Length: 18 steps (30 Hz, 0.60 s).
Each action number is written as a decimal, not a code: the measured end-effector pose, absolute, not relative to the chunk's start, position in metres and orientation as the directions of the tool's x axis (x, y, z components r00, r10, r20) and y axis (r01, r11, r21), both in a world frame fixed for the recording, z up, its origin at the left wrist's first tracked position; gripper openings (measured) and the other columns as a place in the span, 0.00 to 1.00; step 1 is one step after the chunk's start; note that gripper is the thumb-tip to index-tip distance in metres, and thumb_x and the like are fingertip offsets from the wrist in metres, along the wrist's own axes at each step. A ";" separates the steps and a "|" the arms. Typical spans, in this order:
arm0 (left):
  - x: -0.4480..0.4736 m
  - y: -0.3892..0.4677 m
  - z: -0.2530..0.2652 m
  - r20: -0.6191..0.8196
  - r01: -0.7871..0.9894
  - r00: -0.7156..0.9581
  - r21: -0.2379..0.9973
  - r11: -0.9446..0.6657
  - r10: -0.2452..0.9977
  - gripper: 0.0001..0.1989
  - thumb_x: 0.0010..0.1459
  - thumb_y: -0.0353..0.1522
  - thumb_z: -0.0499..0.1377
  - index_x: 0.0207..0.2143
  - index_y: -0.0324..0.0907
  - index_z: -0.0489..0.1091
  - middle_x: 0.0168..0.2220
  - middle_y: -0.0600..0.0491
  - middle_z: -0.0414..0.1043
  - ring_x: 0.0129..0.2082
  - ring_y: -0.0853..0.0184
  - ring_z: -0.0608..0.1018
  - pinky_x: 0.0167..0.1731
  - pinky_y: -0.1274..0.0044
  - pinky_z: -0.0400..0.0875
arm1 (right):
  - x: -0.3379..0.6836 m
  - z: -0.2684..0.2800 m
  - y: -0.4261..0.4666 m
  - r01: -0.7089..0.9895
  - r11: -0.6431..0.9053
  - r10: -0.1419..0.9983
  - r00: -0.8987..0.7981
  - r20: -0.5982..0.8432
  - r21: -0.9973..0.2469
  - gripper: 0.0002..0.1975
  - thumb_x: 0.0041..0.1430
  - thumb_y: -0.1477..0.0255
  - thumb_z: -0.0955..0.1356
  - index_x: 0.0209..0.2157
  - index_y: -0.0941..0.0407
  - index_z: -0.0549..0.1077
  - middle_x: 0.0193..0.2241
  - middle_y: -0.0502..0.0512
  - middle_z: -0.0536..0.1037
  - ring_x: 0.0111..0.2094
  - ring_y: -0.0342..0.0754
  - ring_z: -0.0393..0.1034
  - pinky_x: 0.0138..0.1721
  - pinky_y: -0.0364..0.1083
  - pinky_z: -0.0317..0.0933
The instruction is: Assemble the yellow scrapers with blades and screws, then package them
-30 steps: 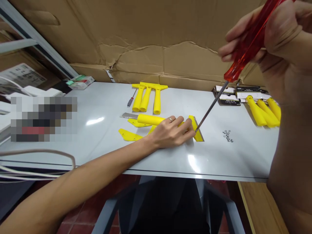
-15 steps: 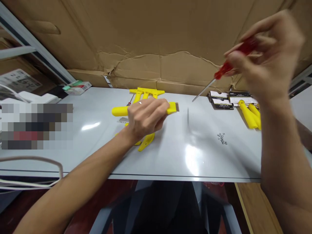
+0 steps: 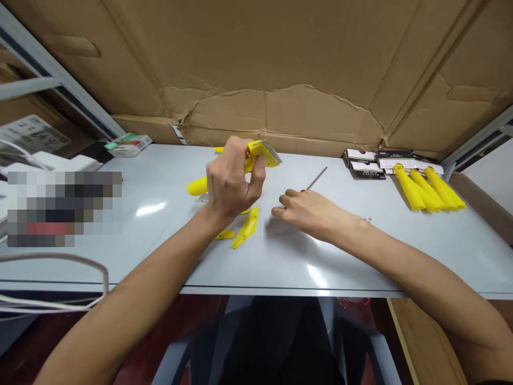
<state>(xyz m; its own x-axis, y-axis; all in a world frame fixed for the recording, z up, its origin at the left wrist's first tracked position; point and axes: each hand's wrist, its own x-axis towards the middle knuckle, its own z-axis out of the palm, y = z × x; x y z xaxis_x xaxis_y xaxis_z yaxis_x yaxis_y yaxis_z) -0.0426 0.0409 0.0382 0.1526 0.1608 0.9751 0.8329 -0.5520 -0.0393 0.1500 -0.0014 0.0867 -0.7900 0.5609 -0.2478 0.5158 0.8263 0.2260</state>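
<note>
White tabletop (image 3: 152,256), left hand (image 3: 230,179), yellow scraper (image 3: 264,154)

Near the tabletop's middle, the left hand's fingers wrap around the scraper and hold it up in the air. The right hand (image 3: 306,211) bends over a screwdriver (image 3: 316,178) that points to the back edge. Most of its grip is hidden, so I can't tell if those fingers squeeze it. Near the back right corner lie 3 yellow handles (image 3: 427,191). Some flat yellow pieces (image 3: 246,228) lie toward the front edge. Tiny metal bits (image 3: 369,220) show just past the right wrist (image 3: 356,224).

Open tabletop (image 3: 360,195) between hands (image 3: 308,212) and 3 yellow handles (image 3: 428,191), except for tiny metal bits (image 3: 369,220).
</note>
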 end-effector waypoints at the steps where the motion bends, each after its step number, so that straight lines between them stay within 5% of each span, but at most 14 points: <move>1: -0.041 0.040 0.039 0.973 0.828 0.156 -0.036 -0.560 0.168 0.11 0.74 0.39 0.51 0.48 0.44 0.68 0.34 0.51 0.73 0.27 0.66 0.75 0.25 0.74 0.66 | 0.150 0.085 -0.002 0.524 0.830 0.558 -0.785 -0.271 0.191 0.17 0.67 0.85 0.61 0.50 0.60 0.76 0.44 0.63 0.77 0.45 0.48 0.70 0.33 0.45 0.46; 5: -0.038 0.038 0.041 0.961 0.776 0.156 0.025 -0.631 0.230 0.15 0.75 0.35 0.49 0.60 0.46 0.64 0.48 0.46 0.77 0.42 0.62 0.81 0.41 0.70 0.76 | 0.169 0.095 0.013 0.606 0.795 0.588 -0.760 -0.276 0.024 0.19 0.64 0.86 0.62 0.46 0.57 0.80 0.45 0.59 0.79 0.41 0.45 0.73 0.37 0.44 0.55; 8: -0.039 0.039 0.042 0.959 0.745 0.186 0.004 -0.667 0.213 0.16 0.76 0.34 0.50 0.61 0.46 0.66 0.52 0.46 0.78 0.50 0.59 0.80 0.49 0.64 0.76 | 0.209 0.113 0.043 0.794 0.585 0.809 -0.586 -0.045 0.165 0.28 0.57 0.87 0.63 0.55 0.54 0.78 0.49 0.60 0.79 0.44 0.50 0.74 0.42 0.47 0.60; 12: -0.043 0.039 0.043 0.967 0.777 0.163 -0.004 -0.630 0.195 0.15 0.74 0.39 0.55 0.57 0.46 0.72 0.46 0.47 0.81 0.47 0.57 0.79 0.50 0.59 0.75 | 0.270 0.111 0.097 0.901 0.264 0.958 -0.286 0.016 0.344 0.29 0.58 0.82 0.64 0.61 0.57 0.73 0.49 0.68 0.77 0.48 0.58 0.72 0.45 0.51 0.62; 18: -0.046 0.036 0.038 0.992 0.795 0.056 0.026 -0.607 0.117 0.17 0.71 0.42 0.61 0.60 0.54 0.72 0.44 0.51 0.80 0.39 0.63 0.80 0.39 0.69 0.76 | 0.316 0.064 0.147 0.896 0.308 0.951 -0.292 -0.099 0.320 0.42 0.55 0.77 0.70 0.71 0.54 0.61 0.60 0.73 0.69 0.58 0.62 0.67 0.53 0.52 0.61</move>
<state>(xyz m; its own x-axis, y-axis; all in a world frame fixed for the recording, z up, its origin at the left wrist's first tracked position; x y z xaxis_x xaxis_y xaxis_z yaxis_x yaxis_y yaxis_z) -0.0460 0.0363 0.0384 0.0560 0.1165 0.9916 0.7946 -0.6066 0.0264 0.3163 0.1474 0.0645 -0.2915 0.9514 -0.0989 0.8961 0.3078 0.3198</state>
